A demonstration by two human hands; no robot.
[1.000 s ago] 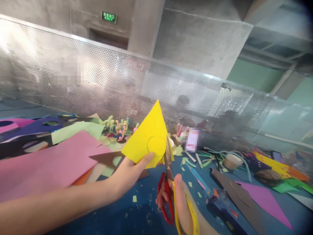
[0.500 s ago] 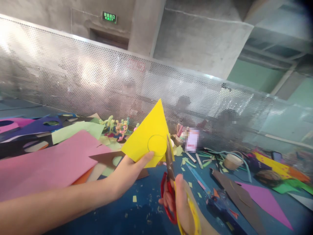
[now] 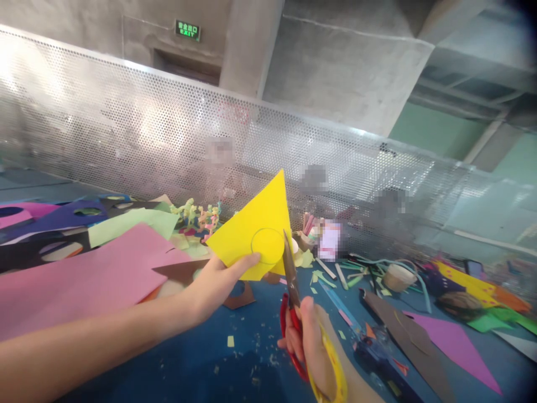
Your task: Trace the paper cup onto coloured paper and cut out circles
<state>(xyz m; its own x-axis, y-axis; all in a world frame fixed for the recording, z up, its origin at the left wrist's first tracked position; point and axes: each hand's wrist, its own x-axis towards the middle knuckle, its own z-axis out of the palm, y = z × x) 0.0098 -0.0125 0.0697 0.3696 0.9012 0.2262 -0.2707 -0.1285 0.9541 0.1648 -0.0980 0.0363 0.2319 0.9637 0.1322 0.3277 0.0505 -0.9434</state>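
Observation:
A yellow sheet of paper (image 3: 255, 218) with a drawn circle is pinched in my left hand (image 3: 226, 280), the thumb lying over its lower part just below the circle. My right hand (image 3: 310, 341) grips a pair of scissors (image 3: 292, 274) with red and yellow handles. Their blades point up at the right edge of the paper, beside the circle's outline. My fingers are through the handles. The exact gap between the blades is hard to make out.
Pink paper (image 3: 96, 268) and other coloured sheets pile up at the left. Small twisted figures (image 3: 201, 215) stand behind. At the right are a paper cup (image 3: 398, 277), a blue glue gun (image 3: 386, 364), brown paper (image 3: 406, 330) and purple paper (image 3: 457, 352). A perforated metal screen (image 3: 168, 123) runs behind.
The yellow paper has tilted and shifted slightly, its top corner moving right and its lower edge rising. The scissors have moved a little to the right with my right hand.

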